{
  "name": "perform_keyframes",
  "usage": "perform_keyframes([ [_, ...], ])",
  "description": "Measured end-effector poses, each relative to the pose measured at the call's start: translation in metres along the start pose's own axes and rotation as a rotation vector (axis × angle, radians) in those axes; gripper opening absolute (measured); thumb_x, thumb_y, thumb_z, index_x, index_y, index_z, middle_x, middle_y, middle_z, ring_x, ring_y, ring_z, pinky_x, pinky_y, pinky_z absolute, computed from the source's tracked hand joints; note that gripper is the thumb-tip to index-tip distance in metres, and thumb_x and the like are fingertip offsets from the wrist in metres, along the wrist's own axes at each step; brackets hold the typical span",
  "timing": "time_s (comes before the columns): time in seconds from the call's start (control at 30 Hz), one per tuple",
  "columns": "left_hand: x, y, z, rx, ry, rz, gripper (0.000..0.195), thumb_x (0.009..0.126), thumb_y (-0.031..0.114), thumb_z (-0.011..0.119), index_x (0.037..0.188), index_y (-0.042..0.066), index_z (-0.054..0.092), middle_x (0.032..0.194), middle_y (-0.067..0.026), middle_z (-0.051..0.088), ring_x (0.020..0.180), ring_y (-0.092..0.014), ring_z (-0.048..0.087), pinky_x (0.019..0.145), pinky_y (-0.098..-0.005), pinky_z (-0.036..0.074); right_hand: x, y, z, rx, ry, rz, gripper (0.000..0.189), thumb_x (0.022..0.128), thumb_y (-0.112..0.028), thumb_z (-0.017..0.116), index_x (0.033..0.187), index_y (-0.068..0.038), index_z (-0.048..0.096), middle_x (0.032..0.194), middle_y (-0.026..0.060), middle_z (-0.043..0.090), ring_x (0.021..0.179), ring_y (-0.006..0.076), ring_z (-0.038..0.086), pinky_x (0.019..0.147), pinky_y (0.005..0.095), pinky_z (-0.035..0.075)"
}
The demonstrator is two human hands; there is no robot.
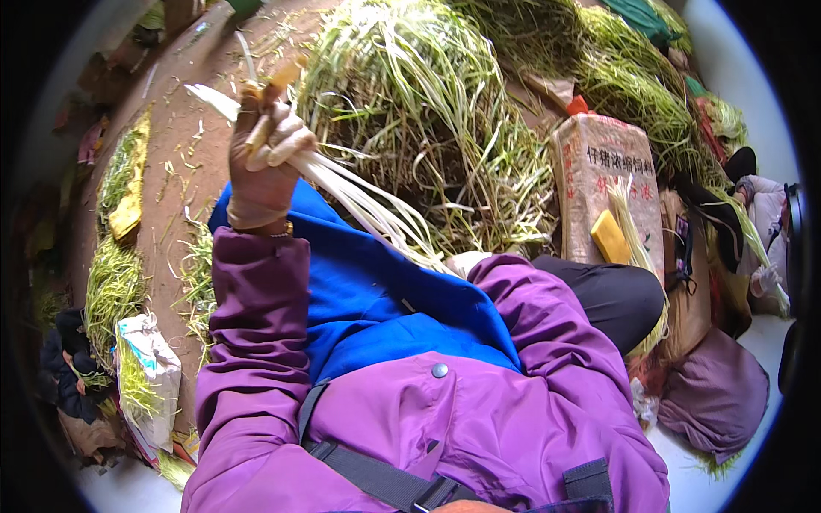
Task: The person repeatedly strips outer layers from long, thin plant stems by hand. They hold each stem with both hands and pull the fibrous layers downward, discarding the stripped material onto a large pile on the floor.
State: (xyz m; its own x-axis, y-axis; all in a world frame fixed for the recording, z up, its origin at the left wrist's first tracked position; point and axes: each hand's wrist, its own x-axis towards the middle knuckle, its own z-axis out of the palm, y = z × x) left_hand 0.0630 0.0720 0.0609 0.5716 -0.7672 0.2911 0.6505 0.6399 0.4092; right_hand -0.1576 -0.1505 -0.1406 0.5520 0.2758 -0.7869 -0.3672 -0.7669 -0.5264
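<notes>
My left hand (269,144), in a thin pale glove, is raised at the upper left with its fingers closed around a bunch of long white leafy-vegetable stalks (365,195). Short white ends stick out past the fist. A blurred orange-brown piece (287,75) shows at the fingertips; what it is I cannot tell. The stalks slant down right to the edge of the blue apron (410,308) over my lap. My right hand (470,261), pale-gloved, is low beside their lower end, mostly hidden by apron and sleeve, so its grip cannot be made out.
A large heap of green and straw-coloured stalks (423,128) lies before me. Right of it stands a printed feed sack (609,154), with a yellow block (610,237) and pale stalks against it. Another person's gloved hand (765,280) holds stalks at far right. More greens (115,276) lie left.
</notes>
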Motion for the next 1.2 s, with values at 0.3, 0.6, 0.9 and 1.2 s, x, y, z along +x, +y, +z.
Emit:
perform_keyframes([
  [0.3, 0.006, -0.033, -0.012, 0.211, 0.403, -0.095, 0.047, 0.101, 0.021, 0.034, 0.136, -0.009, 0.026, 0.039, 0.0071, 0.032, 0.029, -0.004, 0.029, 0.036, -0.0184, 0.031, 0.028, 0.042, -0.097, 0.346, 0.397, 0.19, 0.024, 0.089, -0.029, 0.055, 0.097, -0.008, 0.064, 0.077, 0.006, 0.066, 0.066, 0.016, 0.061, 0.066, 0.0331, 0.049],
  [0.6, 0.016, -0.063, -0.024, 0.46, 0.573, -0.2, 0.036, 0.101, 0.022, 0.034, 0.108, -0.008, 0.052, 0.039, 0.0064, 0.031, 0.026, -0.004, 0.025, 0.029, -0.0191, 0.026, 0.066, 0.018, -0.186, 0.117, 0.823, 0.384, 0.036, 0.083, -0.036, 0.061, 0.107, -0.009, 0.062, 0.103, 0.0154, 0.064, 0.099, 0.0313, 0.06, 0.086, 0.0388, 0.046],
  [0.9, 0.018, -0.071, -0.025, 0.805, 0.643, -0.312, 0.033, 0.099, 0.022, 0.039, 0.104, -0.008, 0.052, 0.043, 0.0037, 0.035, 0.029, -0.005, 0.025, 0.031, -0.0203, 0.026, 0.042, 0.052, -0.181, 0.759, 0.914, -0.052, 0.039, 0.082, -0.025, 0.067, 0.113, -0.002, 0.061, 0.103, 0.0104, 0.066, 0.092, 0.0192, 0.06, 0.083, 0.0299, 0.045],
  [1.2, 0.021, -0.085, -0.028, 0.92, 0.689, -0.319, 0.024, 0.093, 0.021, 0.054, 0.1, -0.001, 0.06, 0.048, -0.0007, 0.049, 0.032, -0.005, 0.036, 0.031, -0.0213, 0.025, -0.042, -0.035, -0.169, 1.066, 0.647, -0.608, 0.021, 0.084, -0.009, 0.065, 0.103, 0.0, 0.064, 0.09, 0.0036, 0.067, 0.079, 0.0109, 0.061, 0.074, 0.0243, 0.048],
])
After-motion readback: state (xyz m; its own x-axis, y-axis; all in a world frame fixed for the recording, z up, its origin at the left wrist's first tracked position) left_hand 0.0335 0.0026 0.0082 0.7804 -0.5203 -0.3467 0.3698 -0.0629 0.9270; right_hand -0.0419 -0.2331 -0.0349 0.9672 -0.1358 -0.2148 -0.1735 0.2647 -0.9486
